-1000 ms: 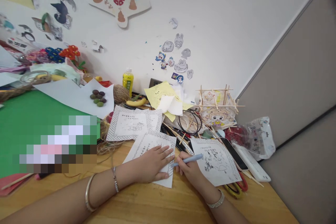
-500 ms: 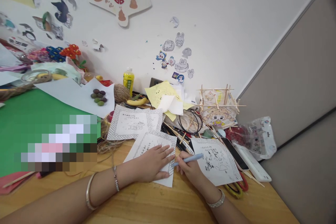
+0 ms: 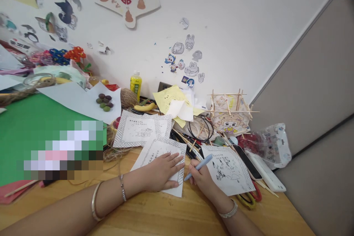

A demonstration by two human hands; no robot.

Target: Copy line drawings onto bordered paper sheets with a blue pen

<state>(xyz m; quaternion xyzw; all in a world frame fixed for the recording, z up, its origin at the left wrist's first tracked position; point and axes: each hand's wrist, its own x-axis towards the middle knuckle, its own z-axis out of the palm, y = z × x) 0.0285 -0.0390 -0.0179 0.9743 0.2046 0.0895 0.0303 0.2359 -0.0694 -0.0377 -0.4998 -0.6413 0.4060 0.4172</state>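
My left hand point(image 3: 162, 171) lies flat with fingers stretched out on a printed colouring sheet with a hatched border point(image 3: 155, 153), pressing it to the wooden table point(image 3: 155, 214). My right hand point(image 3: 203, 180) is closed round a light blue pen point(image 3: 198, 167), its tip down at the sheet's right edge. A second printed sheet point(image 3: 228, 171) lies just right of this hand. A third sheet point(image 3: 138, 129) lies behind the first.
A small stick-and-paper lantern point(image 3: 229, 112) stands at the back right, with a phone point(image 3: 246, 162), a white box point(image 3: 265, 175) and a plastic bag point(image 3: 272, 143). Loose sticks, black loops, yellow paper point(image 3: 168, 99), twine ball point(image 3: 127, 97), a yellow bottle point(image 3: 135, 84) and green board point(image 3: 30, 125) crowd the back.
The pen has tilted more upright in my right hand, its tip dropping toward the sheet's edge. My left hand has stayed flat on the paper.
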